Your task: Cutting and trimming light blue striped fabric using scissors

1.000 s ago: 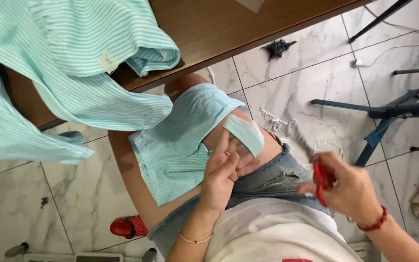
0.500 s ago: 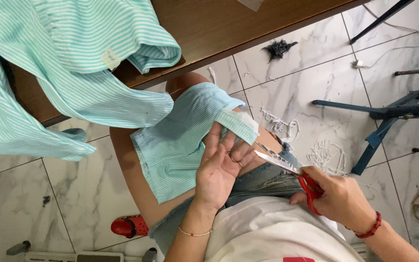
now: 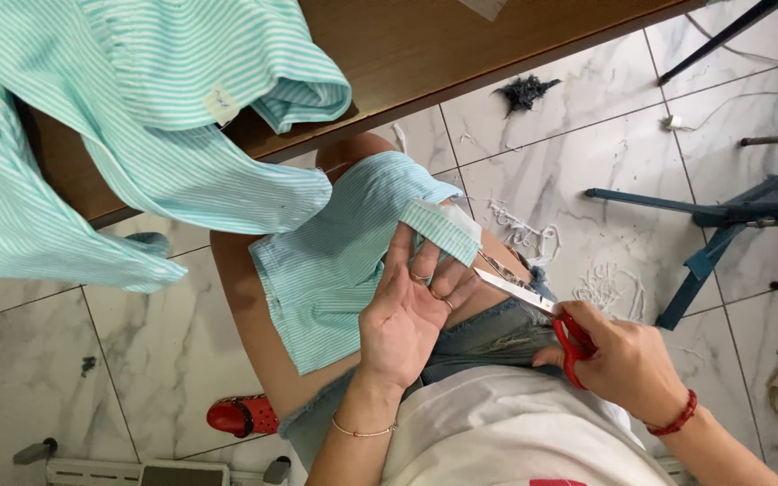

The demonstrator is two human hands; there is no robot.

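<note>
Bright, even light; sharp, soft shadows.

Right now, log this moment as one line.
left hand: pinning striped fabric piece on lap | right hand: red-handled scissors, blades at folded edge

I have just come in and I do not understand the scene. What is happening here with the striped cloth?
A seated person works on a green-and-white striped cloth piece lying over their lap. The left hand presses on it and lifts a folded strip at its edge. The right hand holds red-handled scissors, blades pointing toward that strip. A larger striped garment hangs off the wooden table. Thread scraps lie on the tiled floor.
</note>
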